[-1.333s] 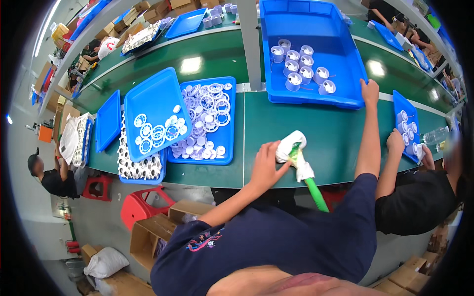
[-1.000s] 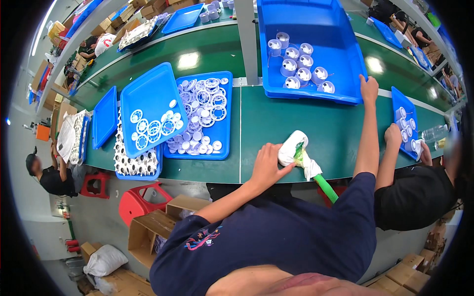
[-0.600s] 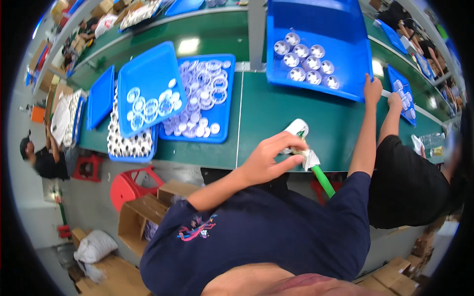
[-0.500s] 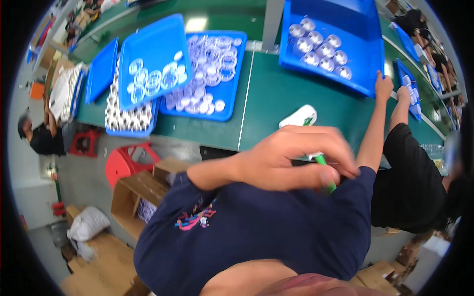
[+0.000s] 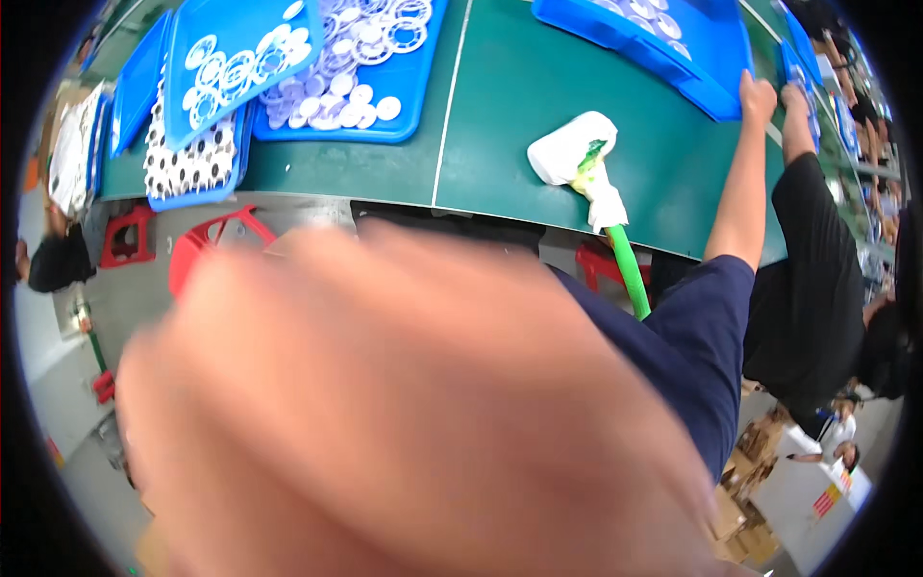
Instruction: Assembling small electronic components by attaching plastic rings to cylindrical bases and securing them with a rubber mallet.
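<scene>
My left hand (image 5: 404, 413) is raised very near the camera and fills the lower middle; motion smears its fingers, so their state is unclear. Out to the right, my right hand (image 5: 757, 98) has its fingers closed at the near right corner of a deep blue bin (image 5: 663, 65). Round clear-and-white pieces (image 5: 642, 13) sit inside that bin, partly cut off by the upper edge. Between my arms, a green tube (image 5: 628, 269) with a stained white wrapping (image 5: 575, 149) on its end reaches over the green table (image 5: 500, 87).
At left stand blue trays (image 5: 411, 106) of white rings and discs, one tray tilted on top, above a tray of black-dotted white pieces (image 5: 192, 163). Red stools (image 5: 216, 240) are beyond the table's near edge. A co-worker's black-sleeved arm (image 5: 803, 192) reaches in beside my right arm.
My left hand has risen from chest height towards the camera and now covers much of the view. The table and trays sit higher in the picture. My right hand stays at the bin.
</scene>
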A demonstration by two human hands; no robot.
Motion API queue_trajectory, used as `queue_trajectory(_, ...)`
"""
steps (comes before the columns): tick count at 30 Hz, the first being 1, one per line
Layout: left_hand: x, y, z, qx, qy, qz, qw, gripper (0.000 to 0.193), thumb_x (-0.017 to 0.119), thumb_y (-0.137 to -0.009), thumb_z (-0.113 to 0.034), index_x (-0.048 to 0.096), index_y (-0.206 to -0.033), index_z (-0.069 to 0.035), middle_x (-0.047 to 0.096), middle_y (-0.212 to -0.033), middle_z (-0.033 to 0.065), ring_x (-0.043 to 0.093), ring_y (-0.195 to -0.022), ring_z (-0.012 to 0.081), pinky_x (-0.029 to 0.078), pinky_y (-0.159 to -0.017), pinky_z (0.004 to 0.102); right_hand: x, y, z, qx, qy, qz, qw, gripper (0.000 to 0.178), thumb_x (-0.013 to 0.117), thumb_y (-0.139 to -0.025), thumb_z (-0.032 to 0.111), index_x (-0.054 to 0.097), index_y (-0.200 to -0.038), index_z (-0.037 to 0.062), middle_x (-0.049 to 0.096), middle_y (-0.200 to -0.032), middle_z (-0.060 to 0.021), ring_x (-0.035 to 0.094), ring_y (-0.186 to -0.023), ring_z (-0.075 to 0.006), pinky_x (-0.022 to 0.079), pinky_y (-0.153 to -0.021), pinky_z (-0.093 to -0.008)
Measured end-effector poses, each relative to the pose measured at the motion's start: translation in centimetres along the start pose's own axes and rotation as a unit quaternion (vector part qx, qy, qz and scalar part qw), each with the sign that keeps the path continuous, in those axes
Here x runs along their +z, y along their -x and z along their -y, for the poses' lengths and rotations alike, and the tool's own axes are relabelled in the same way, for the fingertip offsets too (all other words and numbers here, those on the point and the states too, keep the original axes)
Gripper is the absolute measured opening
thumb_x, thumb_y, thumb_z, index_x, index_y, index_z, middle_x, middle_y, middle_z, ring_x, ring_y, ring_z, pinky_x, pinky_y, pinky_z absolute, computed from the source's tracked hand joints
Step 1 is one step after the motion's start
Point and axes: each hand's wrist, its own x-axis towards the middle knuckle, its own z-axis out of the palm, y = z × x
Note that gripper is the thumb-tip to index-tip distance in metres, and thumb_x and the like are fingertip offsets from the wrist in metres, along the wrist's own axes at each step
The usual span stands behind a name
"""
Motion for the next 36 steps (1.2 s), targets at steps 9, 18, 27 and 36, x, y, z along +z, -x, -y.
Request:
queue_trajectory(9, -5.1, -2.8, 23.5, -0.167, -0.402, -0.042, 0.899, 0.013, 0.065, -0.102, -0.011, 0.072, -0.106, -0.001, 0.073, -0.099, 0.0113, 0.068, -0.096, 0.0213, 0.052, -0.088, 0.033, -6.6, 13.5, 14.3, -0.25, -0.2, 0.095, 0.943, 0.049, 0.073, -0.095, 0.039, 0.067, -0.133, 0.0093, 0.07, -0.118, -0.0259, 0.067, -0.116, -0.0411, 0.054, -0.1, -0.0475)
queue_trajectory(18, -5.5, -2.9, 25.0, -0.034, -0.481, 0.089, 0.871, 0.007, 0.073, -0.093, -0.013, 0.073, -0.098, -0.008, 0.071, -0.091, 0.0053, 0.065, -0.081, 0.025, 0.045, -0.074, 0.0389, -7.2, 12.5, 19.6, -0.273, -0.097, 0.163, 0.943, 0.063, 0.082, -0.085, 0.032, 0.061, -0.145, 0.0267, 0.061, -0.128, -0.0217, 0.066, -0.111, -0.0412, 0.055, -0.097, -0.0479)
queue_trajectory(27, -5.5, -2.7, 24.9, -0.022, -0.477, 0.076, 0.875, 0.007, 0.073, -0.093, -0.013, 0.073, -0.098, -0.007, 0.071, -0.092, 0.0057, 0.064, -0.081, 0.0249, 0.045, -0.075, 0.039, -7.5, 11.5, 23.4, -0.274, -0.074, 0.233, 0.93, 0.041, 0.081, -0.081, 0.016, 0.065, -0.119, 0.0152, 0.057, -0.124, -0.0194, 0.068, -0.109, -0.0418, 0.056, -0.094, -0.0484)
queue_trajectory(36, -5.5, -2.4, 25.1, -0.014, -0.469, 0.08, 0.88, 0.008, 0.073, -0.093, -0.013, 0.073, -0.099, -0.007, 0.071, -0.093, 0.0067, 0.065, -0.085, 0.0268, 0.046, -0.077, 0.0402, -3.9, 10.9, 21.1, -0.333, -0.125, 0.143, 0.924, 0.03, 0.078, -0.081, 0.019, 0.077, -0.11, 0.0113, 0.075, -0.112, -0.0208, 0.066, -0.117, -0.0387, 0.056, -0.097, -0.0491)
